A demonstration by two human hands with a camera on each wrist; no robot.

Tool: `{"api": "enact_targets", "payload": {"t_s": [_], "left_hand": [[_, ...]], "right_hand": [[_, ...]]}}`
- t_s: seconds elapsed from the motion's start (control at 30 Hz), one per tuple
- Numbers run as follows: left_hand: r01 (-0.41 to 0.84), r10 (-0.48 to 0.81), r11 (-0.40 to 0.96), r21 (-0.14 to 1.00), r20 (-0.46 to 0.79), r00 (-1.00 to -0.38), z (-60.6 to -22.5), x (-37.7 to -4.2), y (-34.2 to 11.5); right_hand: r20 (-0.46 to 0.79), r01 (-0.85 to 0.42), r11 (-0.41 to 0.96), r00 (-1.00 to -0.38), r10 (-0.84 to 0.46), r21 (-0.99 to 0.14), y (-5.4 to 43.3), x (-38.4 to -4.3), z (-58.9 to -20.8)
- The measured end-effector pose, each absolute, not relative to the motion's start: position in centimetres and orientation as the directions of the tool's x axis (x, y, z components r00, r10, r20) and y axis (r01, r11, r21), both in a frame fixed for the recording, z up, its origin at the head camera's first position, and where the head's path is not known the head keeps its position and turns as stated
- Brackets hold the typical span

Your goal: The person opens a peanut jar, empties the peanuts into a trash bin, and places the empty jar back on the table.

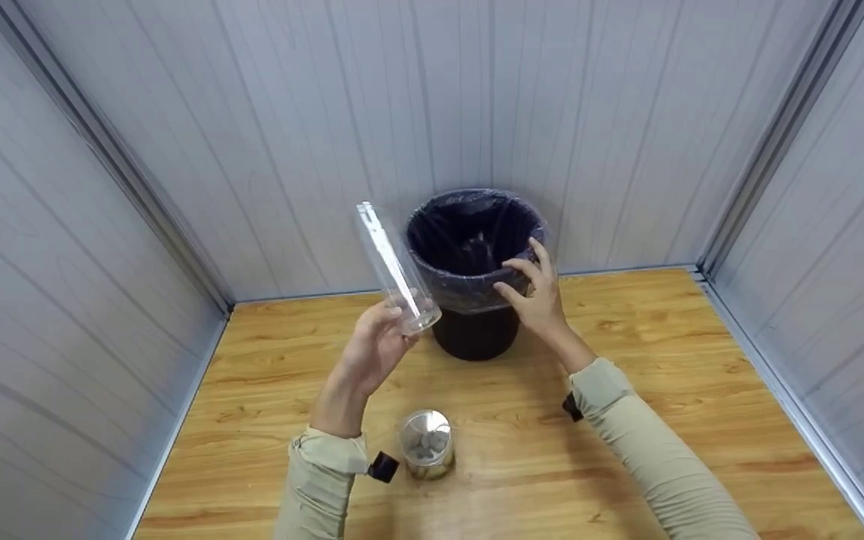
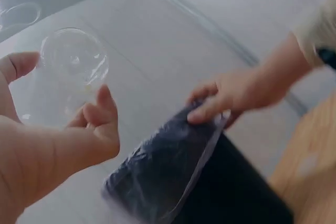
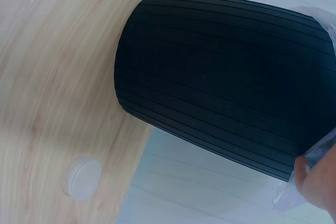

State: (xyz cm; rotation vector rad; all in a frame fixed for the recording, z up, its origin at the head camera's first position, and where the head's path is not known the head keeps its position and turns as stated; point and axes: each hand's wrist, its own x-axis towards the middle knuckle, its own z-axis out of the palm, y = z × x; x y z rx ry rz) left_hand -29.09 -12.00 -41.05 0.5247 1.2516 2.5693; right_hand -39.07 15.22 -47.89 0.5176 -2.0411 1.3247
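Note:
My left hand grips a clear plastic jar near its base. The jar is tall and tilted, with its far end leaning up and left, just left of the trash can. That black can is lined with a dark plastic bag folded over its rim. At the can's right side, my right hand holds the lined rim, thumb on the outside. The left wrist view shows the round base of the jar between thumb and fingers. Something pale lies inside the can, too unclear to name.
A short clear jar with greyish and greenish contents stands on the wood floor near my left sleeve. A whitish round lid lies on the floor in the right wrist view. Panel walls rise behind and on both sides.

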Motion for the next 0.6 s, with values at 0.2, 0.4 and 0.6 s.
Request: {"api": "enact_targets", "payload": {"t_s": [0.2,0.4,0.6], "left_hand": [[0.332,0.052,-0.141,0.933,0.342,-0.938,-41.9,-30.2,-12.9],[0.414,0.024,0.302,0.859,0.427,-0.904,-44.1,-31.9,-14.1],[0.41,0.052,0.455,0.79,0.436,-0.898,-47.3,-34.1,-14.8]], "right_hand": [[0.699,-0.634,0.405,-0.715,0.018,-0.659,15.2,-39.1,-47.9],[0.695,-0.631,0.4,-0.719,0.022,-0.665,15.2,-39.1,-47.9],[0.706,-0.64,0.4,-0.708,0.024,-0.656,15.1,-39.3,-48.0]]}}
